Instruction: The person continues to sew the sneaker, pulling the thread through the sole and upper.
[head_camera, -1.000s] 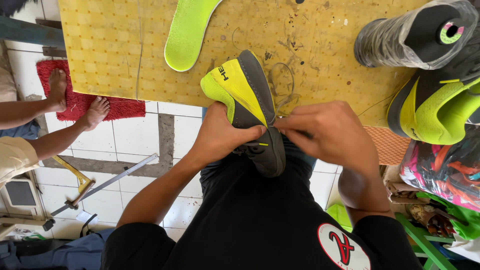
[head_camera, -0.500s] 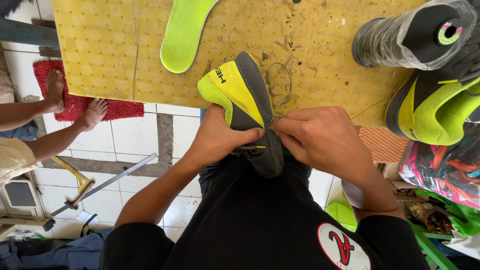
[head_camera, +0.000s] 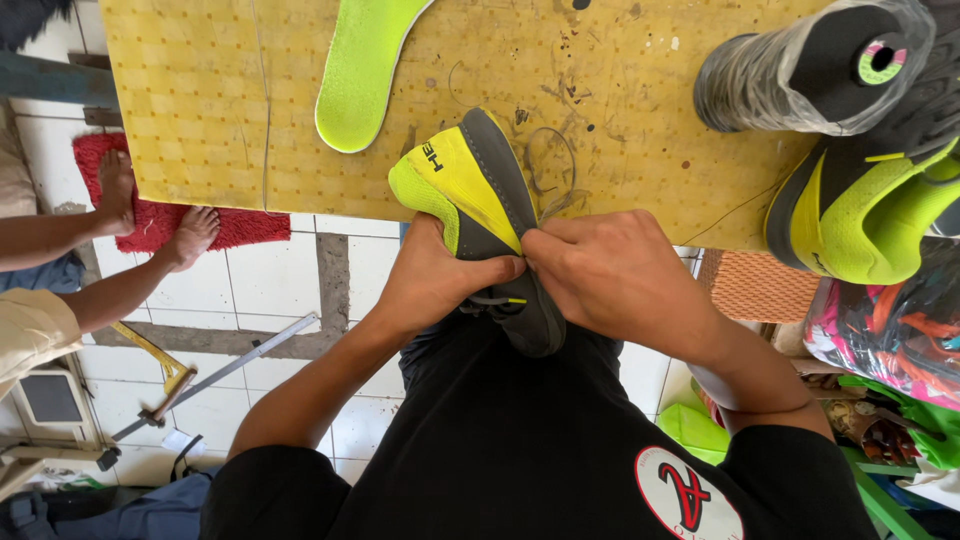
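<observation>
Yellow-and-grey shoe (head_camera: 480, 215) braced on the near bench (head_camera: 200, 110) edge; left hand (head_camera: 432, 280) grips it, right hand (head_camera: 610, 275) pinches its lace area.

Shoe (head_camera: 478, 200) at desk (head_camera: 200, 100) near edge, between both hands; insole (head_camera: 362, 70) on desk behind-left; two more shoes (head_camera: 840, 140) on desk, far right.

Both forearms reach forward from the torso and converge at centre. Left hand (head_camera: 435, 280): palm curled, fingers wrapped round to the right, thumb on top, gripping. Right hand (head_camera: 615, 275): knuckles up, back of hand to camera, fingers bent and pinched at the fingertips, touching the left hand's fingers. Wrists roughly level; elbows splayed.
</observation>
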